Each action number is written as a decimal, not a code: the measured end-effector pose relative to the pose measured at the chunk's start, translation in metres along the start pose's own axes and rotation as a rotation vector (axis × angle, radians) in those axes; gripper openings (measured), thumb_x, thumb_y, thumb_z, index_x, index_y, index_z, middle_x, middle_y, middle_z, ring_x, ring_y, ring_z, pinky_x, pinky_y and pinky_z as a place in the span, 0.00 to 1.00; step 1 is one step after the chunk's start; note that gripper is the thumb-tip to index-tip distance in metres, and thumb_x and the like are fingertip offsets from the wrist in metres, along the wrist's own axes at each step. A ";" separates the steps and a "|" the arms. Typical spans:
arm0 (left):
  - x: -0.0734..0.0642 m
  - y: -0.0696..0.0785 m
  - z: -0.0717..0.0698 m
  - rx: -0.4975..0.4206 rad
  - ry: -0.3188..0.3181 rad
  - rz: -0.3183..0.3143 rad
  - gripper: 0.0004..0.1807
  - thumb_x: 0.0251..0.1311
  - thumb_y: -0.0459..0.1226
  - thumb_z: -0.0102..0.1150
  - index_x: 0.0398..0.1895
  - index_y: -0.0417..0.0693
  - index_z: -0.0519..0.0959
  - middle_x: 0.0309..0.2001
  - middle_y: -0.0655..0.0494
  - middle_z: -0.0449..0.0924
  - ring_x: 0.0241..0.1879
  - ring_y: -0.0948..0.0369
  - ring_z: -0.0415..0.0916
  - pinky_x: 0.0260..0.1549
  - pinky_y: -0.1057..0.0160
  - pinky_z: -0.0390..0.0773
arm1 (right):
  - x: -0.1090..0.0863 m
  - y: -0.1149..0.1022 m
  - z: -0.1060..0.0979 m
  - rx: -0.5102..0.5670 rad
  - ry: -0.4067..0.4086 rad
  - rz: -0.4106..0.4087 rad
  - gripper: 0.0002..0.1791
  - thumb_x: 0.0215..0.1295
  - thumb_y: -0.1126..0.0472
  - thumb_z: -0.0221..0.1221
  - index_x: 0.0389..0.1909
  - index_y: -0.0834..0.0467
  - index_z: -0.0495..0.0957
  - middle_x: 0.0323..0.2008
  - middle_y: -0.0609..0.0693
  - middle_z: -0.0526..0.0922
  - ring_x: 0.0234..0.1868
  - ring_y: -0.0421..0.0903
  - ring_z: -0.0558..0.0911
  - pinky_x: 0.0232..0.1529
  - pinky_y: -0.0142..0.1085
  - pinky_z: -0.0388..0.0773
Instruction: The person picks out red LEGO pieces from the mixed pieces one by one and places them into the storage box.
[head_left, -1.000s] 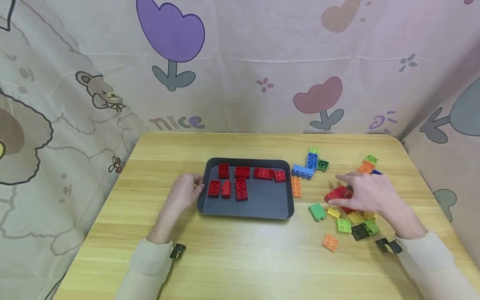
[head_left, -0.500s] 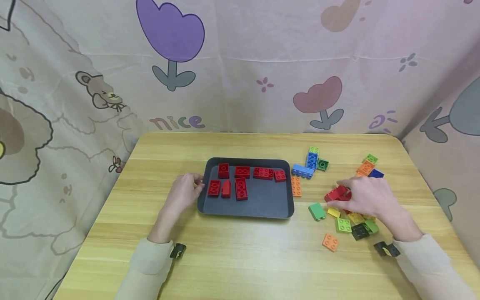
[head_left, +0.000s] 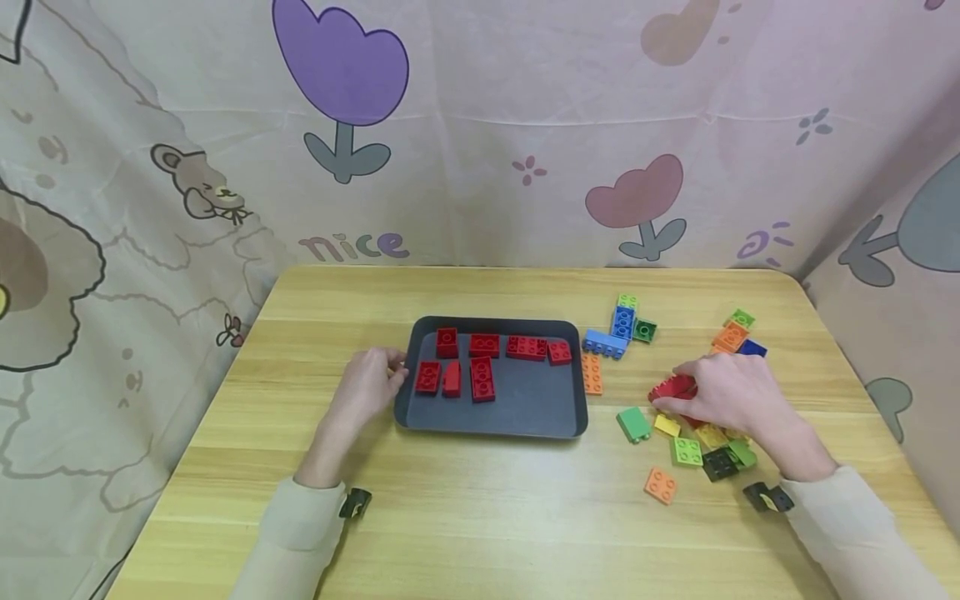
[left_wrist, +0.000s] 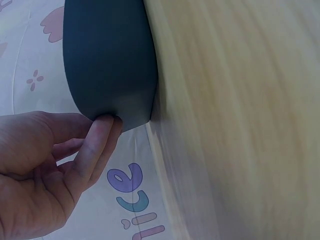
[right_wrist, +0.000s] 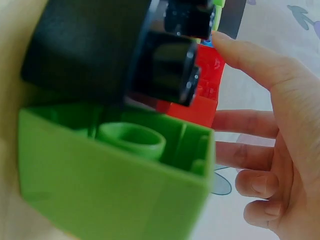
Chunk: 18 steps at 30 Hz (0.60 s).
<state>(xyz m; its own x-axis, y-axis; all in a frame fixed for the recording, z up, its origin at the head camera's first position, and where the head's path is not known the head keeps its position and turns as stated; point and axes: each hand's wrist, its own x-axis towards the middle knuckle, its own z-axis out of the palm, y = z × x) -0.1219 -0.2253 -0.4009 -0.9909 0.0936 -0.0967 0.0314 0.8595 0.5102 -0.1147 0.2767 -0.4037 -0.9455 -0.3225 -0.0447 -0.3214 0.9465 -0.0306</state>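
My left hand (head_left: 367, 383) pinches the left end of a dark grey tray (head_left: 536, 410); in the left wrist view its thumb and fingers meet at the tray's corner (left_wrist: 112, 65). Several red toy bricks, including one in the tray's front row (head_left: 482, 379), lie inside it. Over the pile at the right, my right hand (head_left: 731, 392) pinches a red brick (head_left: 672, 387) between thumb and fingers. Part of that brick is hidden by the hand. In the right wrist view the red brick (right_wrist: 202, 112) shows behind a black brick (right_wrist: 85, 50) and a green brick (right_wrist: 115, 185).
Yellow (head_left: 667, 426), lime (head_left: 686, 451) and black (head_left: 720, 464) bricks crowd below the right hand. A green brick (head_left: 634, 424) and an orange one (head_left: 661, 486) lie nearer. Blue bricks (head_left: 606, 343) stand beyond the tray's right end, beside a long orange brick (head_left: 592, 374).
My right hand has moved slightly, and its thumb and fingers have closed onto the red brick. The left hand and the tray have stayed in place.
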 end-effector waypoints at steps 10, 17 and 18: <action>0.000 0.000 0.000 -0.001 -0.001 -0.002 0.17 0.69 0.28 0.62 0.58 0.28 0.83 0.48 0.36 0.89 0.45 0.48 0.88 0.42 0.54 0.89 | 0.002 0.000 -0.001 0.016 -0.010 -0.006 0.33 0.55 0.31 0.72 0.42 0.58 0.90 0.15 0.40 0.73 0.17 0.40 0.68 0.18 0.33 0.59; -0.001 0.001 0.000 -0.002 -0.002 -0.010 0.17 0.69 0.28 0.63 0.59 0.29 0.82 0.48 0.36 0.89 0.45 0.48 0.88 0.42 0.55 0.89 | 0.002 0.000 -0.001 0.013 -0.012 -0.004 0.34 0.54 0.30 0.72 0.43 0.58 0.90 0.15 0.40 0.74 0.17 0.40 0.68 0.18 0.33 0.59; -0.001 0.001 0.000 -0.002 -0.002 -0.010 0.17 0.69 0.28 0.63 0.59 0.29 0.82 0.48 0.36 0.89 0.45 0.48 0.88 0.41 0.55 0.89 | 0.002 0.000 -0.002 0.009 -0.008 -0.005 0.34 0.54 0.30 0.72 0.43 0.58 0.90 0.15 0.40 0.73 0.17 0.40 0.68 0.18 0.33 0.59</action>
<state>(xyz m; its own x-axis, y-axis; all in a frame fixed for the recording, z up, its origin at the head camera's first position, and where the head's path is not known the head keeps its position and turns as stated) -0.1212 -0.2248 -0.4004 -0.9908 0.0861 -0.1040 0.0211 0.8595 0.5107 -0.1166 0.2756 -0.4022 -0.9434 -0.3273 -0.0527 -0.3255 0.9447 -0.0400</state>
